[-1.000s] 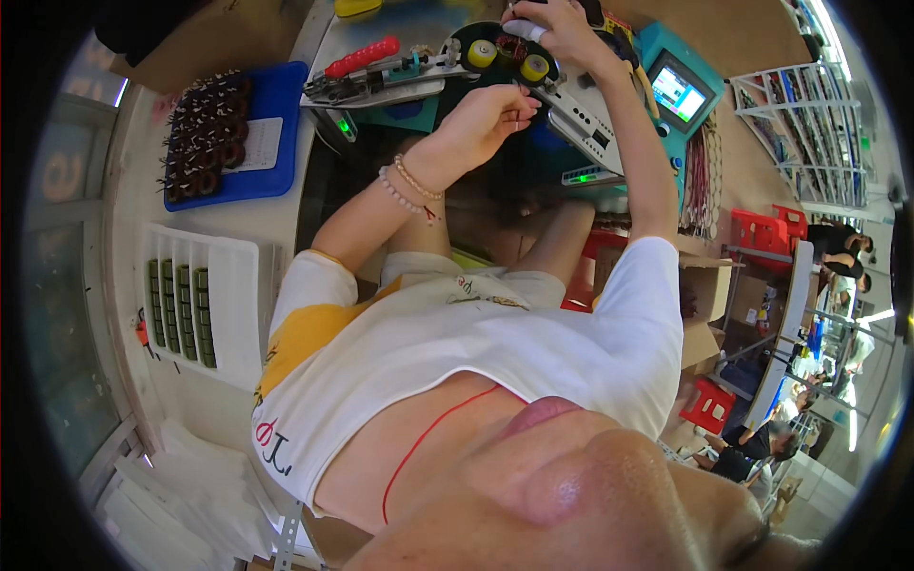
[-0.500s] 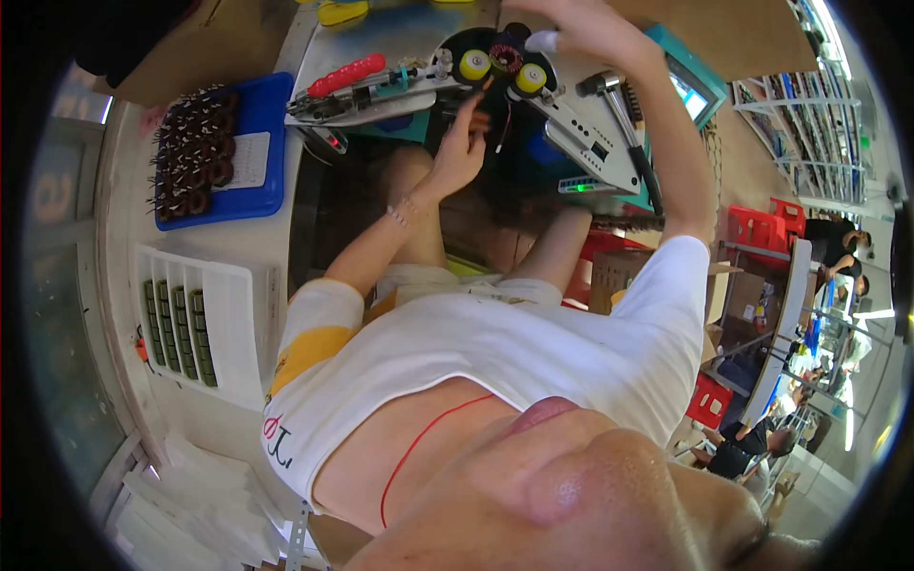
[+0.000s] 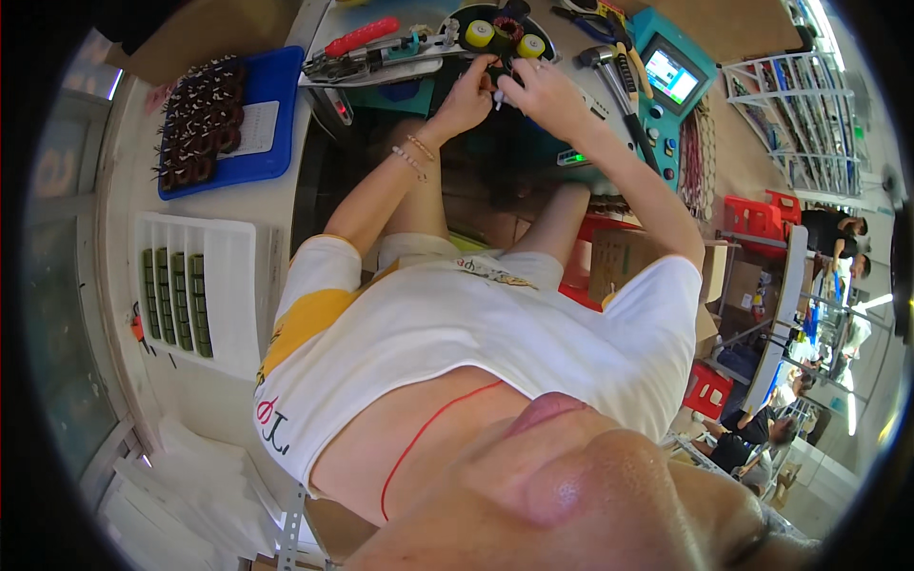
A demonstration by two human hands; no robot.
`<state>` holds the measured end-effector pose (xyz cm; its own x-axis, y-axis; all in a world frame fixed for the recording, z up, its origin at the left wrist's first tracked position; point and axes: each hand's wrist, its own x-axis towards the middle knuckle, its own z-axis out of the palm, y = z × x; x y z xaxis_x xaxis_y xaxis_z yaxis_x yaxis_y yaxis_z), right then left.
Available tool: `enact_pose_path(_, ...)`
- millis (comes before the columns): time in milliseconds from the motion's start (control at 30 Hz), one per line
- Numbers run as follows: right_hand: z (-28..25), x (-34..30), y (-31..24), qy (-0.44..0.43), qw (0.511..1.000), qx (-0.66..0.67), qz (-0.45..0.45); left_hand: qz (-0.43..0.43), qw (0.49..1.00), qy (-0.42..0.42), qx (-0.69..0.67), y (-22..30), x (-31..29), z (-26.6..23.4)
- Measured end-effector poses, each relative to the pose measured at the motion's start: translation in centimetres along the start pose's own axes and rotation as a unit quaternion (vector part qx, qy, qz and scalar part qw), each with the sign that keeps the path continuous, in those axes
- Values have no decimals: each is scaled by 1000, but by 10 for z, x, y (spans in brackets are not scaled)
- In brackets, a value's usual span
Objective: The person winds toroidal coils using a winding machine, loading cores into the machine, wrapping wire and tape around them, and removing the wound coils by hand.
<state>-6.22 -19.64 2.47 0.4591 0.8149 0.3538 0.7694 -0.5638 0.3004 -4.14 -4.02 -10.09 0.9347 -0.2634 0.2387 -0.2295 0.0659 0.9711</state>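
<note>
My left hand point(image 3: 465, 101) and my right hand point(image 3: 552, 98) meet at the front of a ring-winding machine, just below its yellow rollers point(image 3: 479, 33). Both sets of fingers are closed in a pinch, a little apart from each other. What they pinch is too small and dark to make out. A small whitish end point(image 3: 500, 98) shows between the hands. Behind them, a dark reddish coil ring point(image 3: 507, 28) sits between the rollers. A toggle clamp with a red handle point(image 3: 362, 36) lies to the left of my left hand.
On the left a blue tray point(image 3: 271, 143) holds several wound ring coils point(image 3: 202, 119); a white tray point(image 3: 228, 285) holds green parts. Right of the machine are a hammer point(image 3: 609, 76), pliers point(image 3: 581, 21) and a teal control box point(image 3: 695, 48) with a lit screen.
My right hand has come down from above the machine to beside my left hand. My left hand has gone from a pointing finger to a pinch. Tools behind my right arm now show.
</note>
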Motion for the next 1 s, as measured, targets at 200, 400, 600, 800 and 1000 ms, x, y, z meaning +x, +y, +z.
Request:
enact_pose_path(200, -10, 56, 60, -1, 995, 29, 94, -9, 996, 82, 19, 9, -49, 2)
enact_pose_path(400, -37, 87, 89, -131, 946, 215, 205, -134, 979, 50, -148, 3, -179, -14)
enact_pose_path(600, -4, 89, 115, -161, 919, 329, 147, -301, 945, 78, -101, 8, -266, -50)
enact_pose_path(800, -2, 97, 147, -235, 936, 263, 12, -197, 978, 43, -49, 18, -239, -52)
enact_pose_path(1000, -53, 40, 36, 33, 959, 240, 150, -241, 968, 69, 18, 18, -272, -56)
